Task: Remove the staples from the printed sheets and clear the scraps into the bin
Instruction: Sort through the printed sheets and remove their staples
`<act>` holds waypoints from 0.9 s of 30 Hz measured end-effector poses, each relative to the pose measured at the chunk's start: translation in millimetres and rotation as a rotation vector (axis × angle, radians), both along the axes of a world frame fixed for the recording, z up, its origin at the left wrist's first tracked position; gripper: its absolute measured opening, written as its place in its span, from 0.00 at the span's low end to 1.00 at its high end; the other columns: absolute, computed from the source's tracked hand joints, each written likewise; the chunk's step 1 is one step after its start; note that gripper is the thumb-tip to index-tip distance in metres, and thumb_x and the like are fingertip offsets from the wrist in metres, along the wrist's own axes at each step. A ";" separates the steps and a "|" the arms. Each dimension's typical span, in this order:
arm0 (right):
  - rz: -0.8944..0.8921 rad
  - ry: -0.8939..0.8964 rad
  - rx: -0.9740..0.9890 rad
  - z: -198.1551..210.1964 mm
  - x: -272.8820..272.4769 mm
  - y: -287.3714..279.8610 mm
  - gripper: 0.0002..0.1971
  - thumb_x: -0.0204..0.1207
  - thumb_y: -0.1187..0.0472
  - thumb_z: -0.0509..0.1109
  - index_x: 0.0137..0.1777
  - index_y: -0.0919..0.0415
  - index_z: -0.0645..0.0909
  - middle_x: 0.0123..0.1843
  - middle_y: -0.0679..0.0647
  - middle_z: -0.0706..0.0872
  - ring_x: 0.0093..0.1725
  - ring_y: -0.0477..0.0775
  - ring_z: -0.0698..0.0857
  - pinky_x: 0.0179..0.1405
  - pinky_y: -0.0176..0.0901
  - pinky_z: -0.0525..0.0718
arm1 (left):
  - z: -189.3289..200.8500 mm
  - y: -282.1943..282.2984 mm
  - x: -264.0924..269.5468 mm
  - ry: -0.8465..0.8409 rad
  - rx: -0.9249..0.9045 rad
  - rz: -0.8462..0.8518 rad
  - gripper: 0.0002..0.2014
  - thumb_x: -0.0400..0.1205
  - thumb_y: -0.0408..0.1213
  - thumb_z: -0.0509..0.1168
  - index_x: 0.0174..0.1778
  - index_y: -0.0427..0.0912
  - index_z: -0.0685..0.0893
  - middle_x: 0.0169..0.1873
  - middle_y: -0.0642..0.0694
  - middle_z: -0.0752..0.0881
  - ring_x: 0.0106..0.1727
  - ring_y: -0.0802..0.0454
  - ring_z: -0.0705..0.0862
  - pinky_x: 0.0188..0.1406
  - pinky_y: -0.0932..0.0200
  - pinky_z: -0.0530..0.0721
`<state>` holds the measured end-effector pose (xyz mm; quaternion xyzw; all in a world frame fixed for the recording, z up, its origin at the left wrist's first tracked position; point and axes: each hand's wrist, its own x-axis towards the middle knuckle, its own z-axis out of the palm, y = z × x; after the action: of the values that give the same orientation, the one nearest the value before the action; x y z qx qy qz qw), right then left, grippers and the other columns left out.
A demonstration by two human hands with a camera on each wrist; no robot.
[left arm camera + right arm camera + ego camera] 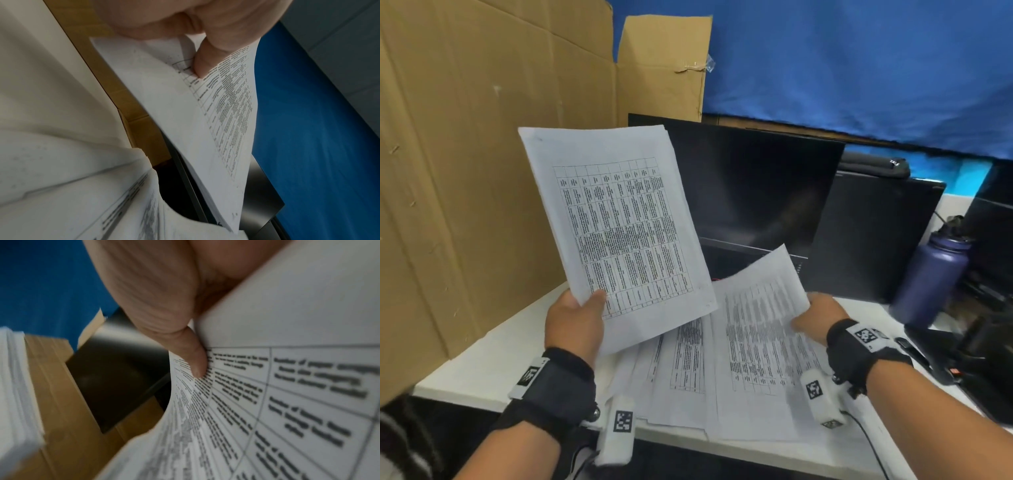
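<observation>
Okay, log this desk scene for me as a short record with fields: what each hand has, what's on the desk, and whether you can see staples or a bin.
left hand: left hand grips a thick sheaf of printed sheets at its lower edge, raised and tilted
right hand: right hand pinches a single printed sheet, curling upward
desk: white desk with loose printed pages spread flat
background: dark monitor, purple water bottle, cardboard panel
staples: too small to tell
bin: not in view
</observation>
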<state>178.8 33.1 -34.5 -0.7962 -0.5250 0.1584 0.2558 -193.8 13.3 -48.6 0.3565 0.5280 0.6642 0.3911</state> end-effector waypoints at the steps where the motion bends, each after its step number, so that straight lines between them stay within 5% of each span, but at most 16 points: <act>1: 0.010 0.027 0.057 8.8 1.4 -2.2 0.12 0.71 0.67 0.77 0.55 0.60 0.86 0.47 0.57 0.91 0.47 0.59 0.89 0.49 0.48 0.88 | -0.8 0.1 -1.5 0.007 -0.001 0.005 0.06 0.85 0.37 0.68 0.52 0.55 0.87 0.49 0.54 0.91 0.52 0.46 0.90 0.61 0.42 0.88; 4: 0.016 0.082 0.259 39.8 8.8 -12.1 0.09 0.74 0.63 0.75 0.54 0.56 0.87 0.45 0.56 0.90 0.46 0.60 0.89 0.48 0.51 0.88 | -2.5 0.1 -4.3 0.042 -0.021 0.031 0.06 0.85 0.38 0.68 0.53 0.54 0.86 0.48 0.54 0.91 0.52 0.46 0.90 0.61 0.42 0.88; 8: 0.060 0.192 0.488 84.7 15.2 -34.5 0.10 0.74 0.65 0.77 0.53 0.52 0.86 0.44 0.51 0.91 0.41 0.51 0.89 0.41 0.41 0.83 | -2.1 -0.8 -3.4 0.111 -0.044 0.054 0.04 0.85 0.39 0.67 0.51 0.52 0.86 0.47 0.52 0.91 0.52 0.42 0.90 0.61 0.39 0.88; 15: 0.195 0.854 0.529 110.8 -9.8 -52.4 0.16 0.77 0.72 0.72 0.63 0.60 0.85 0.54 0.59 0.93 0.52 0.62 0.93 0.51 0.56 0.89 | 4.9 -13.5 16.7 0.058 -0.063 -0.161 0.08 0.85 0.35 0.68 0.56 0.49 0.89 0.47 0.47 0.94 0.49 0.43 0.92 0.50 0.47 0.90; 17: 0.203 0.943 0.532 98.6 -27.9 -52.4 0.14 0.81 0.70 0.67 0.64 0.59 0.84 0.57 0.59 0.92 0.56 0.62 0.91 0.58 0.60 0.87 | 11.6 -21.2 26.3 -0.001 -0.073 -0.292 0.10 0.84 0.31 0.70 0.57 0.46 0.91 0.49 0.46 0.95 0.53 0.42 0.93 0.58 0.42 0.89; 20: 0.172 0.823 0.538 75.6 -52.7 -51.1 0.14 0.84 0.63 0.66 0.68 0.54 0.80 0.61 0.51 0.90 0.59 0.55 0.90 0.63 0.59 0.86 | 21.6 -33.4 40.5 -0.009 -0.024 -0.466 0.11 0.85 0.30 0.68 0.60 0.42 0.92 0.54 0.43 0.94 0.58 0.41 0.92 0.66 0.39 0.85; 24: 0.066 0.678 0.654 65.6 -71.6 -56.1 0.12 0.82 0.60 0.70 0.63 0.56 0.75 0.56 0.51 0.89 0.51 0.50 0.90 0.48 0.49 0.89 | 23.4 -42.9 52.7 0.046 -0.001 -0.502 0.31 0.86 0.69 0.50 0.61 0.53 0.90 0.55 0.56 0.94 0.60 0.54 0.90 0.68 0.49 0.84; 26: 0.035 0.648 0.741 64.7 -76.5 -60.8 0.16 0.80 0.61 0.73 0.63 0.55 0.71 0.53 0.51 0.89 0.47 0.48 0.90 0.42 0.44 0.89 | 21.6 -47.2 58.5 0.202 0.108 -0.454 0.19 0.90 0.60 0.51 0.58 0.59 0.86 0.50 0.72 0.91 0.57 0.70 0.87 0.60 0.68 0.82; 27: 0.047 0.641 0.774 63.7 -78.5 -63.2 0.20 0.78 0.61 0.75 0.65 0.53 0.70 0.53 0.49 0.88 0.47 0.47 0.91 0.42 0.42 0.89 | 20.5 -47.6 60.4 0.302 0.140 -0.417 0.12 0.92 0.50 0.53 0.58 0.59 0.82 0.50 0.71 0.90 0.57 0.70 0.86 0.57 0.69 0.82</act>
<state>100.3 -30.1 29.2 -0.5422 -0.4579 0.1942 0.6772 -133.4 -34.2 -28.1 0.5787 0.4484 0.5435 0.4107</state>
